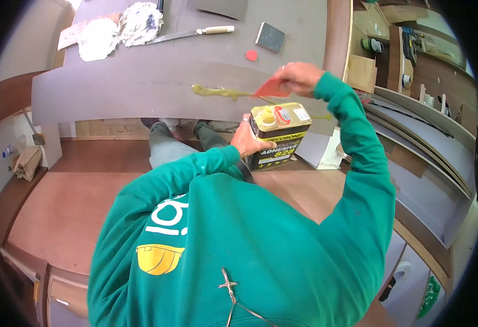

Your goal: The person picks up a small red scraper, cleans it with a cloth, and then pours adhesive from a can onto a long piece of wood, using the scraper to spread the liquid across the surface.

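Pendant (228,284): a metal cross on a chain, nearest the camera at the bottom centre, over my green sweatshirt (271,240).
Right hand (300,79): right of centre in the upper half of the frame, my fingers closed in a pinch on a red spreader.
Red spreader (270,88): reaching left from my right hand, low over the board (113,90), at the right end of the thick streak; I cannot tell whether its edge touches.
Left hand (248,139): near the middle of the frame, curled against the left side of the tin, thumb across its front.
Tin (283,143): just right of my left hand and below my right, tilted, black with a yellow top and a spout; I cannot see what is inside.
Glue streak (217,91): yellowish, running across the board left of the spreader.
Upper centre: a red disc (251,55), a dark block (270,37) and a knife (217,30) with a pale handle.
Upper left: crumpled white cloths (139,24).
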Tool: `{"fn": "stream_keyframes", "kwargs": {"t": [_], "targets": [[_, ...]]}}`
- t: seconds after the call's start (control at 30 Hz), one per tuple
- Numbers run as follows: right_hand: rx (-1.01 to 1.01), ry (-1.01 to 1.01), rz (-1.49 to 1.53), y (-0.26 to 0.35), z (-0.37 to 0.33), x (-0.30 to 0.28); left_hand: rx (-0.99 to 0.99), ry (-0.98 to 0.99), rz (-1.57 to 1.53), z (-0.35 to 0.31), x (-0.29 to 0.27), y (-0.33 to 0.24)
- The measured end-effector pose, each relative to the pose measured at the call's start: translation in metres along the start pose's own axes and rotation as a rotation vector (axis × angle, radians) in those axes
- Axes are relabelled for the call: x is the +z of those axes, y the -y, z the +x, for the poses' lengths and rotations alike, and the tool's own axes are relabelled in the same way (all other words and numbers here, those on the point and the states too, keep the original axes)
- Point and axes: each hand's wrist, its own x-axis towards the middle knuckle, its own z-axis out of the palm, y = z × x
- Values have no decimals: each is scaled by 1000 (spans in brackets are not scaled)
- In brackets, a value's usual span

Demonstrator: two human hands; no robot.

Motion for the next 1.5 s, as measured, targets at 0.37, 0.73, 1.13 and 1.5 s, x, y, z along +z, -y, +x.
{"fn": "stream_keyframes", "kwargs": {"t": [0.37, 0.73, 1.13, 1.5], "targets": [[-343, -1694, 1450, -60, -229, 59, 354, 10, -53, 21, -20, -96], [461, -2057, 1802, -105, -228, 361, 534, -505, 261, 149, -49, -134], [954, -2150, 1508, -179, -257, 491, 459, -348, 378, 207, -73, -72], [1162, -2156, 1494, -143, -233, 552, 478, -370, 520, 227, -94, -51]]}}
